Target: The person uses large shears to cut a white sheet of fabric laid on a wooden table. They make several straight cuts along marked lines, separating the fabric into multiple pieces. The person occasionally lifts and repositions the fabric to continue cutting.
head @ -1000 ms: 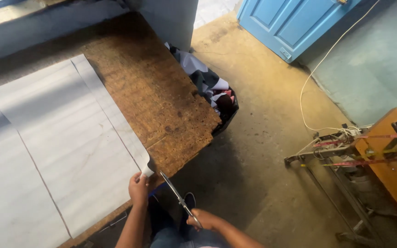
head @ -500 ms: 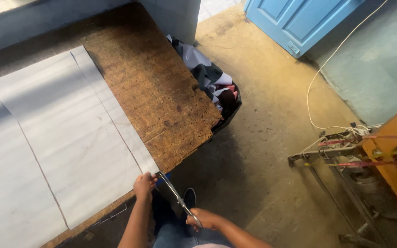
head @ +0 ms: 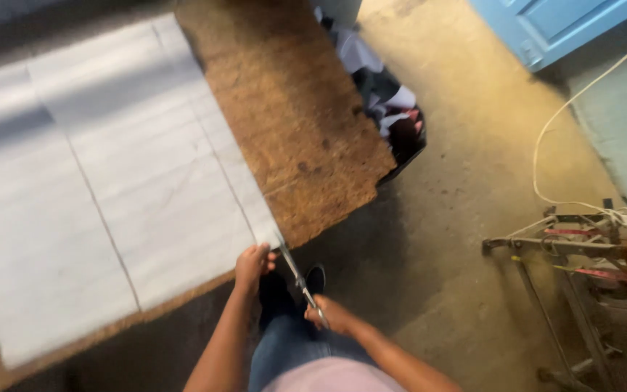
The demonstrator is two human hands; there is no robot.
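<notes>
From the head camera, looking steeply down: the left hand (head: 252, 266) pinches the near corner of a pale grey fabric (head: 132, 181), fingers closed on its edge where it reaches the table's rim. The fabric lies flat, spread over most of the brown table (head: 292, 123), with faint seam lines running across it. The right hand (head: 332, 316) is closed around the handles of a pair of scissors (head: 299, 279), held low in front of the person's jeans; the blades point up toward the fabric corner, their tips just beside the left hand. Beyond the table's far corner a dark bin of cloth scraps (head: 390, 116) sits on the concrete floor (head: 466, 181).
</notes>
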